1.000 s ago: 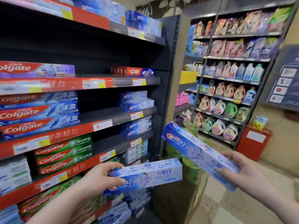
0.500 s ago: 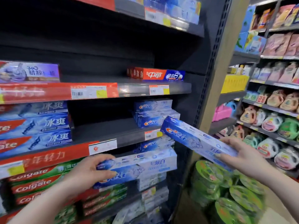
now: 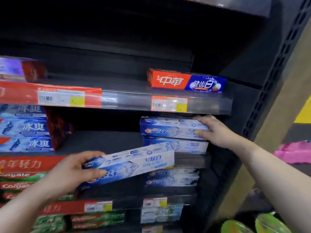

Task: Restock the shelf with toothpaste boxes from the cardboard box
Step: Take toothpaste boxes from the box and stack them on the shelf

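My right hand (image 3: 213,130) grips the right end of a blue-and-white Crest toothpaste box (image 3: 168,127). That box lies on top of a stack of Crest boxes (image 3: 176,146) on the middle shelf (image 3: 101,142), just under the shelf above. My left hand (image 3: 74,172) holds a second Crest box (image 3: 133,163) by its left end. This box hangs tilted in front of the shelf edge, lower left of the stack. The cardboard box is out of view.
A red and blue toothpaste box (image 3: 186,81) sits on the upper shelf (image 3: 127,100). Blue Colgate boxes (image 3: 25,128) are stacked at the left, green and red ones (image 3: 18,180) below. More Crest boxes (image 3: 171,178) fill lower shelves. The dark upright (image 3: 269,98) bounds the right side.
My right hand moved its Crest box left and inward, onto the top of the Crest stack. My left hand lifted its box a little. The view came closer to the shelves.
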{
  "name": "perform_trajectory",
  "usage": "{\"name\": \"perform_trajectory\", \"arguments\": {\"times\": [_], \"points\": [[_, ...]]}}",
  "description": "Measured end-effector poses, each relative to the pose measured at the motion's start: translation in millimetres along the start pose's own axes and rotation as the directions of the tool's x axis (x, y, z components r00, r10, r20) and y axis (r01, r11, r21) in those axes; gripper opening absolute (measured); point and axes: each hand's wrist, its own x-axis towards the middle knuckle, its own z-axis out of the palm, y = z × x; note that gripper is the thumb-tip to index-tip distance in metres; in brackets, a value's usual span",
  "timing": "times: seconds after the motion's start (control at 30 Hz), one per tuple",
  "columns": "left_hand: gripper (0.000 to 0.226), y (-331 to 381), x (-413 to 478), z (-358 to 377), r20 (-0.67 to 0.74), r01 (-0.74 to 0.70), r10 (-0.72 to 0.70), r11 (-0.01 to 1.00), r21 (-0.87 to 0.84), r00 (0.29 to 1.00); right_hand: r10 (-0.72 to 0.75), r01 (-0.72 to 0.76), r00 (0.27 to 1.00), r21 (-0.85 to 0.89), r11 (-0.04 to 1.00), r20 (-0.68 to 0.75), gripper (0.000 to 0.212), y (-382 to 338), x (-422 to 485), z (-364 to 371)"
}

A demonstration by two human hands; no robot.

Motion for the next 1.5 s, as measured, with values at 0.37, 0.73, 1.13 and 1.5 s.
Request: {"name": "perform_trajectory", "arguments": {"times": [0.37,0.73,1.13,1.5], "points": [[0.073,15,47,24,0.111,-0.078,0.074,0.996,0.035,0.991,0.094,-0.094,0.995,0.002,0.996,-0.019,0.054,41,47,23],[0.064,15,74,48,0.135,-0.145,0.143,0.989,0.008,0.981,0.090,-0.116,0.962,-0.088,0.989,-0.257,0.044,44,52,40],[0.042,69,125,79,0.029,-0.186,0.184,0.961,0.204,0.982,0.299,-0.068,0.866,0.499,0.864,-0.400,0.025,21,21,19],[0.050,70,146,127,-0.121,-0.170,0.269,0.838,0.519,0.956,0.062,-0.002,0.927,0.160,0.987,-0.370,0.035,21,11,33]]}}
